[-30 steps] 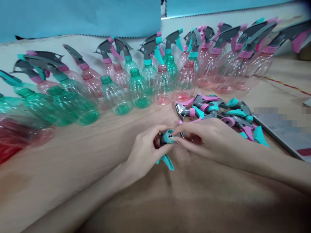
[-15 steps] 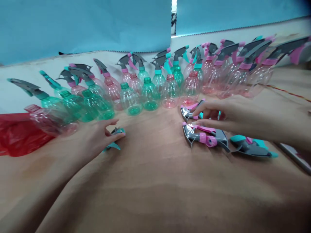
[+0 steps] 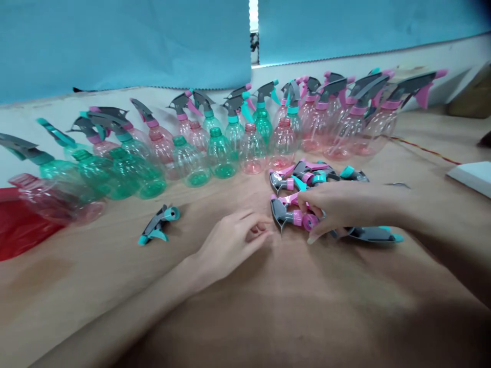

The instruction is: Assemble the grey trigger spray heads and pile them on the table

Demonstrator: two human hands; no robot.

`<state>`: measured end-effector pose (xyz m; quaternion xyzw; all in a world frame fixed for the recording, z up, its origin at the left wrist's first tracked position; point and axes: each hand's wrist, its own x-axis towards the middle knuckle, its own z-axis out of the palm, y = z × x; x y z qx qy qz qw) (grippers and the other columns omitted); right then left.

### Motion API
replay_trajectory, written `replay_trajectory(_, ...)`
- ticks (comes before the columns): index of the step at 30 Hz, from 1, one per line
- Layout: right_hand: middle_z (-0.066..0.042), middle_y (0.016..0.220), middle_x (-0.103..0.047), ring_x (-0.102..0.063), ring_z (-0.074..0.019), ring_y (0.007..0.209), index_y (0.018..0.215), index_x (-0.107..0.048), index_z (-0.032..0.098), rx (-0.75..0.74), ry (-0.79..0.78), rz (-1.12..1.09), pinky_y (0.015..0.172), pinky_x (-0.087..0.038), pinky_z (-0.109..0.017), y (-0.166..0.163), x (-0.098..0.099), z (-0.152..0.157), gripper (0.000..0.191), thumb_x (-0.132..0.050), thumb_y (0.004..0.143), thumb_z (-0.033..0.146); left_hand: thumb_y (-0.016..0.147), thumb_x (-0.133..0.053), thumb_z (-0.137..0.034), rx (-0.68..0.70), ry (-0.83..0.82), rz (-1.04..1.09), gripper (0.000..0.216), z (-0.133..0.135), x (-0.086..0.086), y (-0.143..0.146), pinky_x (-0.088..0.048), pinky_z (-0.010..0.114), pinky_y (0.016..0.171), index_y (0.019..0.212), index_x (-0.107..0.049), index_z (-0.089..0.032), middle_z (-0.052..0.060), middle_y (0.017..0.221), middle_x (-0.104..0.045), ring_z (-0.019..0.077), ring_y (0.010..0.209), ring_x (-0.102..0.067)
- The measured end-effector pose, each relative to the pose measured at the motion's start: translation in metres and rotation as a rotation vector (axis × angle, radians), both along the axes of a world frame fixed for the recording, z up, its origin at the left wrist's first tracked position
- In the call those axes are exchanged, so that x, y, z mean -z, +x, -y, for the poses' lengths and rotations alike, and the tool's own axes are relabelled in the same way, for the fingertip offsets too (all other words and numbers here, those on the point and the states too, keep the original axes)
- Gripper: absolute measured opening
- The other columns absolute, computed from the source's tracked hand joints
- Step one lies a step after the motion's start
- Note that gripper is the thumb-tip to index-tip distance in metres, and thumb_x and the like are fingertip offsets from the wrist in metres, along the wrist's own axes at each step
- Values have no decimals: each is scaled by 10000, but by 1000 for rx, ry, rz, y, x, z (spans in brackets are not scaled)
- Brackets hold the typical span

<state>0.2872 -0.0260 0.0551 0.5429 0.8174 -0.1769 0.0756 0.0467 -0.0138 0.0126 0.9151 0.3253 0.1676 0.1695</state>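
Observation:
My right hand [image 3: 339,207] reaches over a grey-and-pink trigger spray head [image 3: 283,214] on the table, its thumb and fingers closed around the pink collar end. My left hand [image 3: 233,240] is just left of that spray head's grey tip, fingers loosely curved, with a gap at the thumb and nothing visible in them. Off to the left lies a grey-and-turquoise spray head [image 3: 158,225], apart from both hands. More pink and turquoise spray heads [image 3: 303,174] are heaped behind my right hand. Partly beneath that wrist is another grey-and-turquoise spray head [image 3: 378,235].
Clear pink and green bottles stand along the back, some capped with spray heads, others uncapped, such as a green bottle [image 3: 222,156] and a pink bottle [image 3: 253,151]. A red plastic bag [image 3: 23,235] lies far left. A twisted cord [image 3: 425,148] and white box [image 3: 471,176] are right.
My left hand has let go of the turquoise spray head and moved right. My right hand has come down onto the grey-and-pink spray head. The view has shifted slightly right.

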Motion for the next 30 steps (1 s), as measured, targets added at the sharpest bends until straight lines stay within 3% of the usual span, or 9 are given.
replay_trajectory(5, 83, 386, -471, -506, -121, 372, 682, -544, 212, -49, 14, -5, 408, -295, -239, -9, -3, 0, 98, -631, 727, 206, 815, -677, -349, 74, 116, 10, 356, -11, 16, 42, -477, 391, 848, 1108, -612, -156, 98, 1062, -571, 256, 1011, -528)
replay_trajectory(10, 40, 526, -576, -536, -115, 465, 698, -631, 211, -110, 48, -22, 429, -307, -237, -6, -1, 2, 118, -618, 711, 95, 818, -669, -397, 123, 152, 19, 299, -21, 29, 58, -475, 403, 838, 973, -642, -143, 101, 1019, -568, 266, 994, -506)
replay_trajectory(15, 12, 573, -583, -545, -148, 538, 650, -598, 212, -91, 110, 36, 428, -293, -236, 11, 4, -3, 97, -686, 691, 204, 793, -702, -387, 90, 148, 258, 320, -16, 30, 34, -479, 367, 822, 1006, -600, -171, 71, 997, -580, 220, 938, -540)
replay_trajectory(18, 14, 583, -577, -511, -145, 510, 698, -561, 220, -64, 169, 39, 429, -292, -241, 12, 1, -1, 121, -629, 772, 287, 724, -761, -400, 29, 91, 373, 346, -10, 26, 14, -481, 328, 770, 937, -598, -181, 50, 931, -609, 196, 865, -568)
replay_trajectory(24, 15, 719, -644, -564, -136, 588, 793, -579, 238, -77, 392, -263, 499, -364, -263, -27, -14, 21, 160, -516, 893, 345, 683, -776, -454, -60, 92, 436, 387, -4, 19, -11, -434, 321, 710, 931, -616, -203, 16, 803, -650, 193, 794, -560)
replay_trajectory(30, 18, 759, -650, -590, -149, 616, 844, -615, 256, -215, 386, -306, 511, -385, -289, -57, -6, 30, 189, -468, 937, 329, 835, -623, -493, -86, 150, 428, 313, -1, 19, -17, -368, 343, 692, 938, -618, -197, 21, 770, -659, 193, 763, -546)
